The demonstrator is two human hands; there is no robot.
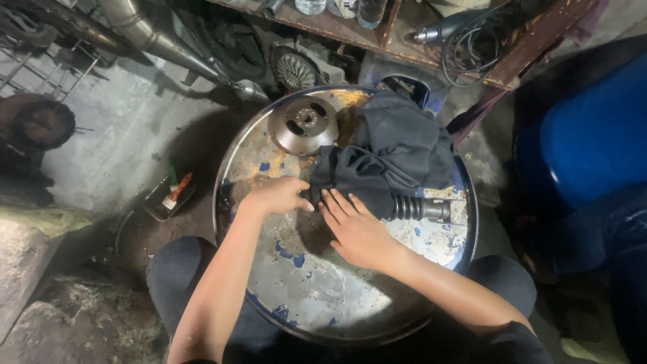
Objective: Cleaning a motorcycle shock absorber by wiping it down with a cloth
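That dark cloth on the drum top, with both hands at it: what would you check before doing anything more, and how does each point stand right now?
1. Left hand on the dark cloth: ok, at its edge.
2. Right hand on the cloth: ok, fingers lie flat on it.
3. Ribbed black part showing: ok, one end sticks out of the cloth.
4. Its other end: cannot tell, covered.
5. Metal disc apart from both hands: ok.
6. Drum top clean: not ok, rusty and stained.

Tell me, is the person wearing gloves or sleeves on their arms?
No gloves. The left hand and the right hand are bare, with no rings or watch showing. Both forearms are uncovered too. Only a dark sleeve shows, high up on the right arm.
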